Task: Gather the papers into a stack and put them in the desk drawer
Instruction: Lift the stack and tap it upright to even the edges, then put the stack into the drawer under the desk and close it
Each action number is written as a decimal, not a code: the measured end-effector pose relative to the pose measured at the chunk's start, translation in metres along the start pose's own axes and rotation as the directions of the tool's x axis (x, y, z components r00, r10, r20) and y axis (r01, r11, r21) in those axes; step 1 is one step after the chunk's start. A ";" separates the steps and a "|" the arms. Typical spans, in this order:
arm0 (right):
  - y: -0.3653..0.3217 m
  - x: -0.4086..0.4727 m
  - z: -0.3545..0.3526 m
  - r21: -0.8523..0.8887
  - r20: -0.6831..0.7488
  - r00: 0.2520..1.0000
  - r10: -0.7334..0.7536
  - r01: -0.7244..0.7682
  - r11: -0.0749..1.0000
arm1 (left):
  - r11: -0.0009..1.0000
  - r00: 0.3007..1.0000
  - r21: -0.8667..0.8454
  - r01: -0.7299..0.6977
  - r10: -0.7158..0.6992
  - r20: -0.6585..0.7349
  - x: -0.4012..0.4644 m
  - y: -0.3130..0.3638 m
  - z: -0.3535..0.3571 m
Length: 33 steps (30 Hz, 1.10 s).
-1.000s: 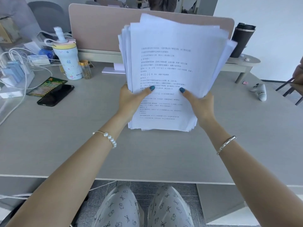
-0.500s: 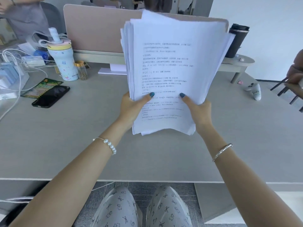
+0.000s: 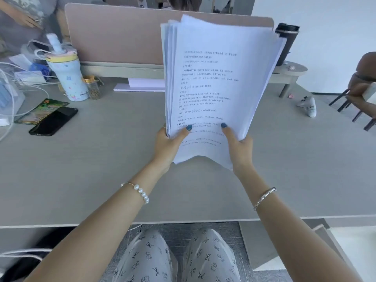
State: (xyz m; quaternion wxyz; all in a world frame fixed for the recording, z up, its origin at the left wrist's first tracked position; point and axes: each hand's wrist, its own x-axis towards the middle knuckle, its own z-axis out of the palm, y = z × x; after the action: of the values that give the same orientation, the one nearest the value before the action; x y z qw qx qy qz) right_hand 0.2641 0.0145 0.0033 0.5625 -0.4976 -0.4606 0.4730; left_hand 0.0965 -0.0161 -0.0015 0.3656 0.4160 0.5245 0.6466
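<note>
A thick stack of white printed papers [image 3: 217, 78] stands nearly upright above the grey desk [image 3: 101, 169], its bottom edge lifted off the surface and bowed. My left hand [image 3: 168, 143] grips its lower left edge, thumb on the front sheet. My right hand [image 3: 238, 145] grips the lower right edge the same way. The sheets fan slightly at the top and left side. No drawer front shows in this view; a grey cabinet side [image 3: 262, 245] sits under the desk at the right.
A black phone [image 3: 54, 122] on a green leaflet, a patterned water bottle [image 3: 68, 76] and a small jar [image 3: 92, 88] sit at the left. Cables and chargers crowd the far left. A pink divider [image 3: 122, 35] runs behind, a black tumbler [image 3: 285, 41] and a white tube [image 3: 309, 105] to the right.
The stack has risen off the desk and tilted more upright, shifting slightly right. Both hands kept their grip on its lower edge.
</note>
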 end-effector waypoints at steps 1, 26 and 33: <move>-0.002 0.001 -0.004 0.018 0.000 1.000 -0.013 0.013 1.000 | 1.000 1.000 -0.002 0.004 -0.004 0.010 0.002 0.002 0.002; -0.068 -0.073 -0.317 -0.223 -0.225 0.956 -0.191 0.141 0.965 | 0.986 0.815 -0.041 0.159 -0.108 0.570 -0.105 0.002 0.234; -0.058 -0.123 -0.411 -0.245 -0.344 0.933 -0.101 0.014 0.969 | 0.993 0.719 0.105 0.054 -0.112 0.686 -0.135 -0.011 0.303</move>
State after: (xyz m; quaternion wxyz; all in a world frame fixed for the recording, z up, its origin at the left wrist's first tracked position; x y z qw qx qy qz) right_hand 0.6591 -0.1617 0.0217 0.5858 -0.6250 -0.4198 0.3001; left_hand 0.4282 -0.0236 -0.0015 0.5468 0.6165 0.3935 0.4075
